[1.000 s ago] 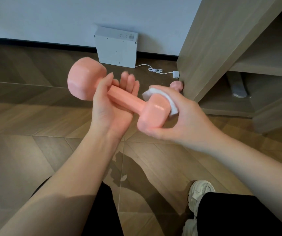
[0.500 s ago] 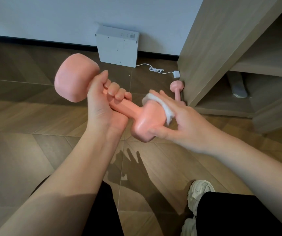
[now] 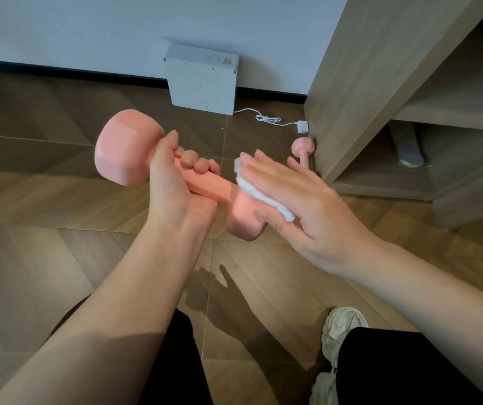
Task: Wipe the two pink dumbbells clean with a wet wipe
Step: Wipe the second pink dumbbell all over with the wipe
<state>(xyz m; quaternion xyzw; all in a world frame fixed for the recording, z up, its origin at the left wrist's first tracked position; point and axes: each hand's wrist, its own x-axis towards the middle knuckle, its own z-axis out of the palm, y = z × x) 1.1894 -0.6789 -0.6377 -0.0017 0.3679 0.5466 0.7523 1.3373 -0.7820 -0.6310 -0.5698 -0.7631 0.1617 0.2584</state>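
Above the wooden floor (image 3: 44, 258), the left hand (image 3: 176, 194) holds a pink dumbbell (image 3: 126, 150) in the air. Its fingers (image 3: 196, 164) are curled tightly round the handle, and the thumb lies up against the far head. The bar slopes down from that head, left of the fingers, to the near head on their right.

The right hand (image 3: 304, 203) lies flat over the near head. Its fingers (image 3: 263, 169) are straight and slightly spread, and they press a white wet wipe (image 3: 263, 198) against the top of that head. The wipe's edge shows along the underside of those fingers. The thumb below is blurred, so I cannot tell how it sits.

Beyond the right fingertips, the second dumbbell (image 3: 303, 150) stands upright on the floor, just beside the corner of a wooden shelf unit (image 3: 351, 83). Near it lies a white plug (image 3: 303, 126) on a thin cable. Farther off, a white box (image 3: 202, 80) leans against the wall. Well below the hands, a pale sneaker (image 3: 342, 328) shows beside dark trouser legs.
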